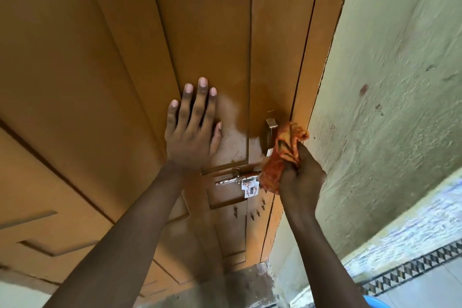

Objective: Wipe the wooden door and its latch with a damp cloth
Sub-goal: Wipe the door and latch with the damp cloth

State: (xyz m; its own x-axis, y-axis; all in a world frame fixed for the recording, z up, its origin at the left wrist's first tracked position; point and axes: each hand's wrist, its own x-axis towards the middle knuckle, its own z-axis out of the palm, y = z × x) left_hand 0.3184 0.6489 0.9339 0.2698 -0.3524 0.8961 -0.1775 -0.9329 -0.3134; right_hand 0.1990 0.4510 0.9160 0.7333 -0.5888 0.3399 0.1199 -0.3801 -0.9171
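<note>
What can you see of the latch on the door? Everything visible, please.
The latch is a shiny metal sliding bolt mounted horizontally on the wooden door, below the raised panel. Its rod has a small knob on top near the middle and a pale plate hanging beneath the right end, streaked with reddish marks. The bolt's right end disappears behind the orange cloth bunched in the right hand, which seems to touch it. Whether it is shot home cannot be told. The left hand lies flat above, clear of it.
</note>
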